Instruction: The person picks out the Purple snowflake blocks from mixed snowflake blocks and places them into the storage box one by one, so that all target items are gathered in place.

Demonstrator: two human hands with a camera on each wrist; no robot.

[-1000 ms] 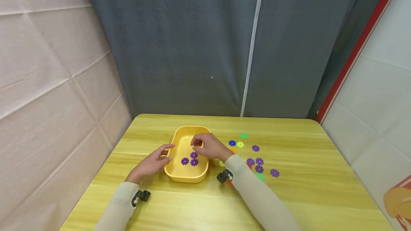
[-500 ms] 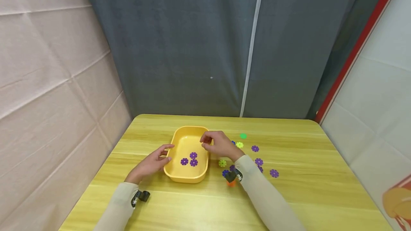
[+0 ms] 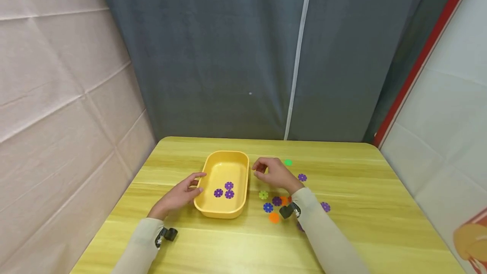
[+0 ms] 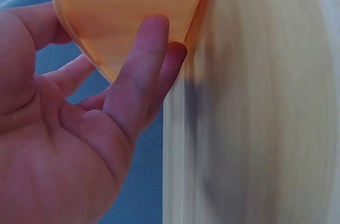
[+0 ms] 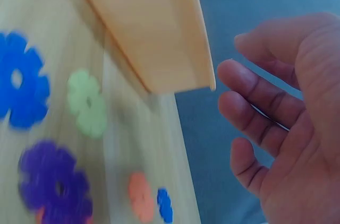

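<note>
My left hand (image 3: 179, 195) braces the yellow tray (image 3: 208, 168) at its 9 o'clock; my right hand (image 3: 275, 174), loosely curled and empty, hovers at its 3. A careless reach could scatter the purple flower discs (image 3: 276, 201).

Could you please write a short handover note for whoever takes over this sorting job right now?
Left hand: fingers rest against the left side of the yellow tray, steadying it.
Right hand: empty, fingers loosely curled, above the table just right of the tray.
Done: three purple flower discs lie in the tray.
Left: loose discs lie right of the tray, among them a purple disc, a yellow-green disc, a blue disc, an orange disc and a green disc. Judging by the tray, purple ones probably go next.
</note>
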